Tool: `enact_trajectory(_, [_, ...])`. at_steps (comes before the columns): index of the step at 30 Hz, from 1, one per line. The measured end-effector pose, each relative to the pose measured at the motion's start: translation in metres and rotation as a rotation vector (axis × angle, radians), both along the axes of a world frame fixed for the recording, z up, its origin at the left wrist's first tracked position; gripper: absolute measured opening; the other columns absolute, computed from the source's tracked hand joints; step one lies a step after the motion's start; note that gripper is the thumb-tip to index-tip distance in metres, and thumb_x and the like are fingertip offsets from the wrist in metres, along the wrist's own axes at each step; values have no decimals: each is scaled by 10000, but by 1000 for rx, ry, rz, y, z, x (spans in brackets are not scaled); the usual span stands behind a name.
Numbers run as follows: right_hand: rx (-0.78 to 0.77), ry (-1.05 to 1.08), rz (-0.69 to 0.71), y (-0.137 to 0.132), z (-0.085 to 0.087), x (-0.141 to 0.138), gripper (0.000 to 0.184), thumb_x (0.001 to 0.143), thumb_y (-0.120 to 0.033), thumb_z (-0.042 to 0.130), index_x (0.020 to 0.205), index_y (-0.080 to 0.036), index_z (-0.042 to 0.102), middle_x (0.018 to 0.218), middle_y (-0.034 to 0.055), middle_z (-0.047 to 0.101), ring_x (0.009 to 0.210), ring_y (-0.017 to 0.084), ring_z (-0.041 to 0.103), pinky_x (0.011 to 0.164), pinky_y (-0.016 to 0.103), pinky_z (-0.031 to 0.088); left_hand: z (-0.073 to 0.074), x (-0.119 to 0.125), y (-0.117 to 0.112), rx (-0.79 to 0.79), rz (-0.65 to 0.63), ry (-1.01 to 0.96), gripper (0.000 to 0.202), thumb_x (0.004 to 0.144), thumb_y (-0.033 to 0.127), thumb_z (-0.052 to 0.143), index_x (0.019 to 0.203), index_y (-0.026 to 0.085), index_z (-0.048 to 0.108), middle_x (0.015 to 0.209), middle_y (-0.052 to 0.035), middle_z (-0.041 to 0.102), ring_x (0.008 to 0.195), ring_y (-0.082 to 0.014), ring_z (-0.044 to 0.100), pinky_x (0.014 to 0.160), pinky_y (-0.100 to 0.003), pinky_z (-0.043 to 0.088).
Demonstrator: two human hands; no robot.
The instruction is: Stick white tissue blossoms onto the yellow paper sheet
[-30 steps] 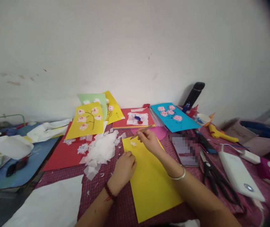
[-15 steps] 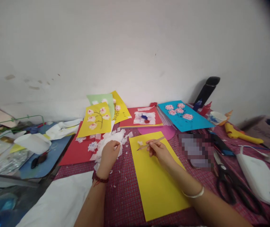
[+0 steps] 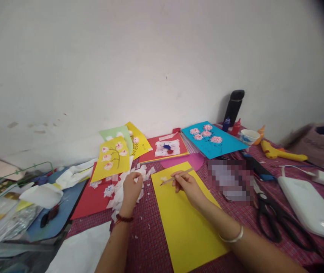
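Yellow sheet [image 3: 185, 225], flat. Slim stick [image 3: 167, 181], pinched in my right hand [image 3: 188, 185], seemingly for control. Left hand [image 3: 131, 189] half-curled, contents unclear

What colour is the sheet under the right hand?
The sheet is yellow; it shows best in the head view.

The right hand [image 3: 188, 185] holds a pencil [image 3: 167, 181] aslant above a yellow sheet [image 3: 185, 224], its tip near a small white scrap [image 3: 164, 178]. The left hand [image 3: 132, 188], half curled, is at the paper pile [image 3: 119, 189]. Scissors [image 3: 265, 201] lie on the counter [image 3: 139, 244] beside a power bank [image 3: 306, 204].
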State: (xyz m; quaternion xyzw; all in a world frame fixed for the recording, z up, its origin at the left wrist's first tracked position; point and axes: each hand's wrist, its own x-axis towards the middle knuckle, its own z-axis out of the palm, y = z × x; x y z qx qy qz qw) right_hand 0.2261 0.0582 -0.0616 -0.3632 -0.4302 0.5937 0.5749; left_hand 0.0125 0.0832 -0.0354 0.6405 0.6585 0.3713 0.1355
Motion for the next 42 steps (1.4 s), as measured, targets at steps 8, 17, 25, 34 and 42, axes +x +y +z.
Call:
enact_trajectory(8, [164, -50, -6, -12, 10, -4, 221, 812, -393, 534, 872, -199, 623, 706, 9, 623, 478, 86, 518, 477, 230, 418, -16, 30, -29, -270, -167, -952, 143, 639, 263, 626, 689, 128, 624, 597, -4, 596, 555, -102, 523, 564, -220, 401])
enact_trajectory(17, [185, -94, -16, -11, 7, -5, 199, 813, -376, 534, 880, -210, 620, 710, 9, 617, 486, 93, 520, 473, 235, 426, -19, 33, -35, -246, -168, -1011, 131, 647, 238, 637, 724, 133, 650, 615, -10, 634, 578, -114, 553, 605, -244, 423])
enact_trajectory(25, [182, -94, 12, -14, 11, -3, 195, 826, -356, 531, 872, -197, 632, 722, 14, 618, 487, 85, 525, 485, 230, 425, -10, 33, -40, -299, -304, -1190, 155, 691, 265, 658, 659, 131, 585, 589, 19, 579, 549, -68, 518, 547, -188, 398])
enact_trajectory(34, [207, -75, 69, -15, 11, -3, 156, 838, -318, 525, 901, -200, 605, 724, 3, 622, 511, 80, 531, 510, 223, 420, -10, 41, -43, -370, -325, -1364, 240, 641, 187, 719, 747, 159, 505, 607, 32, 598, 506, -40, 518, 493, -131, 388])
enact_trajectory(42, [273, -158, 23, -17, 12, -4, 145, 844, -296, 511, 907, -204, 603, 719, 3, 610, 528, 83, 522, 517, 225, 426, -13, 46, -46, -344, -276, -1335, 224, 668, 200, 696, 684, 150, 478, 598, 40, 582, 504, -36, 513, 484, -135, 383])
